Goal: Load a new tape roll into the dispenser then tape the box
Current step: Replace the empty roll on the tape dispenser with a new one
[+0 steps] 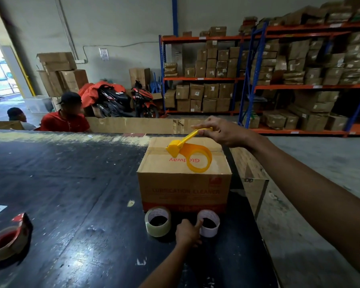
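A closed cardboard box stands on the black table. On its top rests an empty yellow tape dispenser, and my right hand grips its handle. In front of the box sit two rolls: a clear tape roll on the left and a white, empty-looking core on the right. My left hand lies between them with its thumb touching the white core's rim.
A red dispenser loaded with tape lies at the table's near left. Two people sit beyond the far edge. The table's right edge drops to the concrete floor. Shelves of boxes and motorbikes stand behind.
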Demonstrator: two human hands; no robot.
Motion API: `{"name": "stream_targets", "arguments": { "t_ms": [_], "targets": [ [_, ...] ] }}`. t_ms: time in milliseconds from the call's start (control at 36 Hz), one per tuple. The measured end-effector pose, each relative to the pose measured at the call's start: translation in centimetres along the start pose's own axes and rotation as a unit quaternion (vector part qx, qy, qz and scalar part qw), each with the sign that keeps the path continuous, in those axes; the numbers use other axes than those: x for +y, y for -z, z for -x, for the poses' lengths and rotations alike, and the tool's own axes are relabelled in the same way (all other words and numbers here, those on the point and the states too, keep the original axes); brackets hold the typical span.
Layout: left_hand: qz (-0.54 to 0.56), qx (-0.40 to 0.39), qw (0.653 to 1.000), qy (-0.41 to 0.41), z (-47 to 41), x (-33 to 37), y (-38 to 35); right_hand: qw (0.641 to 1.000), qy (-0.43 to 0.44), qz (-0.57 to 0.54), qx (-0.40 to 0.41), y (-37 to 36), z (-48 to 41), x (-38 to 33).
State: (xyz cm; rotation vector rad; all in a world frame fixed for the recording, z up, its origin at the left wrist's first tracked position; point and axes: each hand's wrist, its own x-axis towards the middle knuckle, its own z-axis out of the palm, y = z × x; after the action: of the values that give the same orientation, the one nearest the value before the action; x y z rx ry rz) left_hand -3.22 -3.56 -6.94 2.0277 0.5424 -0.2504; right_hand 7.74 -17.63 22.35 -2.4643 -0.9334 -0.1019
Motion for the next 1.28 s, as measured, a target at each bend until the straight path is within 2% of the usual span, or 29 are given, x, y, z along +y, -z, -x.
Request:
{"name": "stream_targets", "arguments": {
  "t_ms": [83,167,222,306,361,417,472,556,611,833,944,1028,1111,1278],
  "targets": [
    [-0.029,0.025,0.999,-0.014,-1.3,-1.5,-0.2,1.0,-0.006,0.003,-0.003,-0.1,-0.4,-0.2],
    [-0.085,0.09,0.992,-0.028,0.0,-1.6,0.8,1.0,-0.008,0.003,-0.004,-0.2,-0.4,0.0],
    [-0.086,0.175,0.977,-0.085,1.6,-1.6,2.1,1.0,-0.008,-0.004,-0.001,-0.2,-0.5,0.1],
    [-0.021,0.287,0.935,-0.208,1.9,-2.4,4.8,1.0,-0.01,-0.009,0.007,-0.3,-0.5,0.3],
    [-0.041,0.338,0.908,-0.245,0.7,-3.5,6.6,1.0,-0.008,-0.011,0.01,-0.3,-0.7,0.3],
    [-0.095,0.323,0.913,-0.231,-0.8,-4.5,8.3,1.0,-0.009,-0.011,0.013,-0.4,-0.8,0.3],
    [-0.148,0.235,0.944,-0.179,-2.3,-5.5,9.6,1.0,-0.012,-0.01,0.013,-0.6,-1.2,0.4],
    [-0.156,0.088,0.977,-0.112,-3.5,-6.8,10.9,1.0,-0.015,-0.008,0.015,-1.0,-1.6,0.3],
    [-0.159,0.068,0.98,-0.099,-3.9,-7.5,11.0,1.0,-0.016,-0.009,0.016,-1.3,-1.8,0.3],
    [-0.019,0.182,0.97,-0.161,-0.9,-7.8,9.2,1.0,-0.017,-0.008,0.02,-1.4,-2.2,0.0],
    [0.02,0.233,0.936,-0.263,2.1,-5.7,8.1,1.0,-0.015,-0.012,0.019,-1.3,-2.2,-0.1],
    [0.076,0.283,0.898,-0.328,4.3,-2.1,7.5,1.0,-0.015,-0.016,0.016,-1.3,-2.2,-0.4],
    [0.128,0.293,0.864,-0.388,5.9,1.8,7.5,1.0,-0.008,-0.016,0.017,-1.4,-2.1,-0.8],
    [0.162,0.301,0.837,-0.427,7.2,7.2,7.9,1.0,0.004,-0.023,0.017,-1.5,-1.5,-2.0]
  ]
}}
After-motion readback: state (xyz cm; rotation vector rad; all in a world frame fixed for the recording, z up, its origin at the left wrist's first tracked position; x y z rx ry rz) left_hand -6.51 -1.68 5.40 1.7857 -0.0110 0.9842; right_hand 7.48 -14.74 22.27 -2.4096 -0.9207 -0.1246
